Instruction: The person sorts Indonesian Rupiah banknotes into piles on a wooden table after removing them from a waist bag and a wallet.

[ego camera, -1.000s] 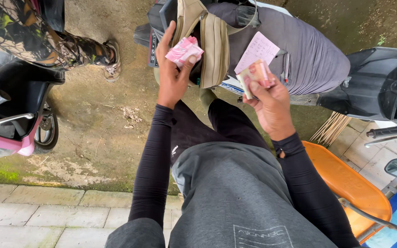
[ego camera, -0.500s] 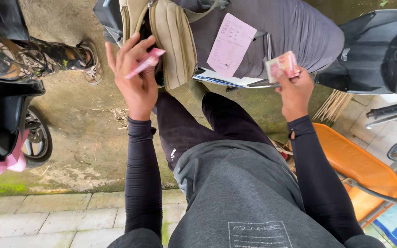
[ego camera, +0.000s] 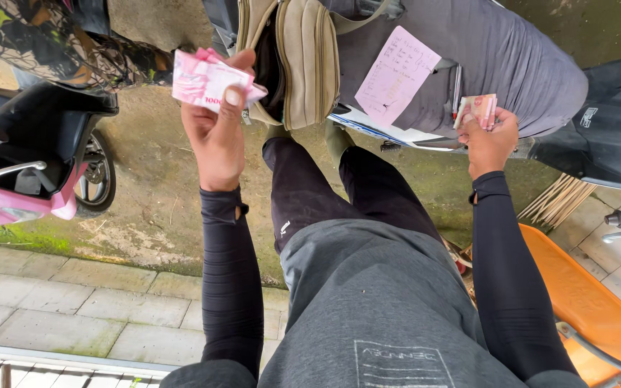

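My left hand [ego camera: 217,133] is raised and grips a fan of pink banknotes [ego camera: 206,80] between thumb and fingers, just left of an open khaki pouch bag [ego camera: 303,61]. My right hand [ego camera: 489,140] holds a smaller folded wad of banknotes [ego camera: 476,109] against the grey cloth cover [ego camera: 512,50] of a scooter seat. A pink handwritten paper slip [ego camera: 397,75] lies on that cover between the bag and my right hand. Both arms wear black sleeves. My legs in grey shorts and black leggings fill the lower middle.
A black and pink scooter [ego camera: 23,172] stands at the left. Another person's patterned trouser leg [ego camera: 73,50] shows at the top left. An orange plastic chair [ego camera: 583,294] sits at the lower right, with thin sticks [ego camera: 558,201] beside it. Paving slabs [ego camera: 73,309] run along the bottom left.
My left hand has drawn back from the bag and now holds the pink notes spread wider. My right hand with its wad has moved right and lower on the seat cover.
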